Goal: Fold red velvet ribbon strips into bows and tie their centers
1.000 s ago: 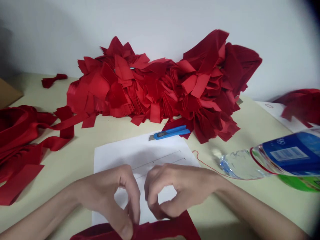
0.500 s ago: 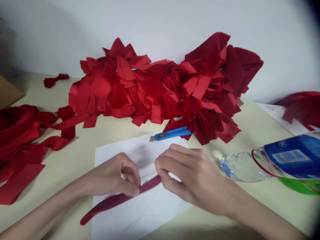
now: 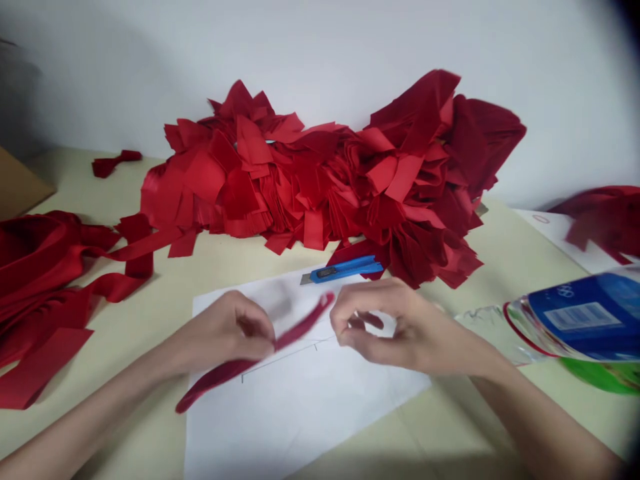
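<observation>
My left hand (image 3: 233, 333) pinches a folded dark red ribbon strip (image 3: 303, 327) near its middle. One end of the strip points down-left, while the other curves up toward the right hand. My right hand (image 3: 380, 323) is closed with thumb and fingertips together, just right of the strip's upper end and apart from it. Whether something small sits in that pinch cannot be made out. Beneath both hands lies a white sheet of paper (image 3: 310, 407) with thin drawn lines. A blue utility knife (image 3: 343, 269) rests at its top edge, its blade partly out.
A large heap of cut red ribbon pieces (image 3: 310, 180) stands against the wall. Long red ribbon (image 3: 45, 267) lies loose at left, near a cardboard box (image 3: 20, 183). At right are a water bottle (image 3: 575, 313) on its side, a green item (image 3: 600, 375) and more red ribbon (image 3: 605, 220).
My right hand has let go of the ribbon strip's upper end and moved right. My left hand has lifted the strip slightly up the paper, and that end now curls upward.
</observation>
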The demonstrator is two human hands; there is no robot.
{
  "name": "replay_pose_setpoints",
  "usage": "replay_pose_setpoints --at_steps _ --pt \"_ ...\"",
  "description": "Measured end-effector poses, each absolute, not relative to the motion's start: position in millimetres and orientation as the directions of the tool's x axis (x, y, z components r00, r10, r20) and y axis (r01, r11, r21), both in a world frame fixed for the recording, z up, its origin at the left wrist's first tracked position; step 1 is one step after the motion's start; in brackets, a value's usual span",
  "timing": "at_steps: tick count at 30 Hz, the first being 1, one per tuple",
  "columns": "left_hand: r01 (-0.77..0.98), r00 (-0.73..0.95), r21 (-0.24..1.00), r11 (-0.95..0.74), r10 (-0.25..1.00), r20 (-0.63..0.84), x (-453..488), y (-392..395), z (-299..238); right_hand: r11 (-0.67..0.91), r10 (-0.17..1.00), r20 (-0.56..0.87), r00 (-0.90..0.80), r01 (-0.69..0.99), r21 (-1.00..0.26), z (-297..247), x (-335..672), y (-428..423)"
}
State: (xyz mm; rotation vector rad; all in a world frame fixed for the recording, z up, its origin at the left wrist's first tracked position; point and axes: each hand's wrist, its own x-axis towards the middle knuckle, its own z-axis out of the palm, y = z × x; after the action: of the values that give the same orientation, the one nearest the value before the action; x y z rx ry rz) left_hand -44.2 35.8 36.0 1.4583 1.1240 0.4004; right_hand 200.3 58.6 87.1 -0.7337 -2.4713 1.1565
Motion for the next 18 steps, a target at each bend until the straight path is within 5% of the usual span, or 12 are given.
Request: replay_pose_setpoints --at_steps 5,9,12,15,18 --pt "0.242 0.772 0.955 0.169 0.562 -0.296 -51 30 41 0.613 0.594 0.093 -0.799 0.375 -0.696 71 207 73" --pt "-0.001 0.489 0.948 0.317 0.827 -0.276 -59 44 37 0.629 0.54 -0.01 -0.842 0.411 -0.66 68 212 77" --pt "0.276 0.298 0.926 0.256 0.894 -0.336 -58 48 39 0.58 0.5 -0.065 -0.863 0.39 -0.715 83 218 74" --pt "0.487 0.512 0.858 0.165 0.742 -0.434 -53 40 45 0.564 0.537 -0.012 -0.843 0.37 -0.738 94 225 74" --pt "0.419 0.739 0.891 0.174 0.505 -0.446 -55 31 48 0.619 0.555 -0.042 -0.831 0.446 -0.646 91 225 79"
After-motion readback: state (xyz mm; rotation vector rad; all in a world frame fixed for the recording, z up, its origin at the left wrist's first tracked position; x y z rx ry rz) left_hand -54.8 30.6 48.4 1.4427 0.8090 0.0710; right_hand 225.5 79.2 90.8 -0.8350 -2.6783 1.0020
